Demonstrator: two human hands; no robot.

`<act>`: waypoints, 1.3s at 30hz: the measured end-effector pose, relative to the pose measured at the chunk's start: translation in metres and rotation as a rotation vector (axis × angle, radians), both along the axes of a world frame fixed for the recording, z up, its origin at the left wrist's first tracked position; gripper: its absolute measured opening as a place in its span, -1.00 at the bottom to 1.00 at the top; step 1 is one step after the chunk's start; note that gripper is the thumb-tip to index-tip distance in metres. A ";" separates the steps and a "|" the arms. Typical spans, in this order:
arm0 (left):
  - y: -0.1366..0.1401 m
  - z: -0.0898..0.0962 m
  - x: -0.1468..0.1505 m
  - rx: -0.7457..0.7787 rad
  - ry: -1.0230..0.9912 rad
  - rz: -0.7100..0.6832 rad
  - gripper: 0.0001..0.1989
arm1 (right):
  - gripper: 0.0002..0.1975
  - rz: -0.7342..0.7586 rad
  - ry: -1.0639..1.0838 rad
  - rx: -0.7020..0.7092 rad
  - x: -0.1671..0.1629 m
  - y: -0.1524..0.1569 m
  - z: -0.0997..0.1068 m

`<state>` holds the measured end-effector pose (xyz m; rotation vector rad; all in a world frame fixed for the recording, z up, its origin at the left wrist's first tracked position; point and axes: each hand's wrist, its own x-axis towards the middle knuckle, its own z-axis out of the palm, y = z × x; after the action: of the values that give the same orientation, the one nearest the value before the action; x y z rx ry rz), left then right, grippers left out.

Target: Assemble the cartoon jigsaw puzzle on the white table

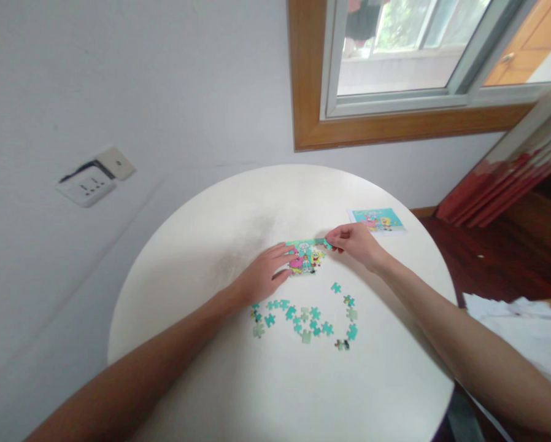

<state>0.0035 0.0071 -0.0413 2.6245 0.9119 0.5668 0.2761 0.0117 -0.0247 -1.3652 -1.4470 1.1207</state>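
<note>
A partly joined jigsaw puzzle [305, 258] with cartoon figures lies in the middle of the white round table [188, 245]. My left hand [265, 273] rests on its left side with the fingers spread. At the upper right corner, my right hand [353, 242] pinches a teal puzzle piece [329, 244] against the puzzle's edge; the fingertips partly cover it. Several loose puzzle pieces [315, 327], mostly teal with some pale ones, are scattered between my forearms on the near side of the puzzle.
A picture card [380, 221] with matching cartoon figures lies beyond my right hand. Behind the table are a wall, a wall socket [89, 184] and a wood-framed window [307, 123]. White papers [519, 331] are at the right, below a red and cream curtain [500, 178].
</note>
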 end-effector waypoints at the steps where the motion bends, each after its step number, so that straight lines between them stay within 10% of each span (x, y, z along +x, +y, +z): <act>1: 0.000 0.000 0.000 -0.002 0.004 0.002 -0.62 | -0.77 0.001 0.010 -0.001 0.000 0.000 0.000; 39: -0.001 0.000 -0.001 -0.027 0.054 0.010 -0.62 | -0.92 0.023 -0.195 0.032 0.004 0.002 -0.002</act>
<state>0.0025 0.0064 -0.0409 2.6246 0.9419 0.4851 0.2806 0.0140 -0.0263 -1.4706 -1.6160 0.9964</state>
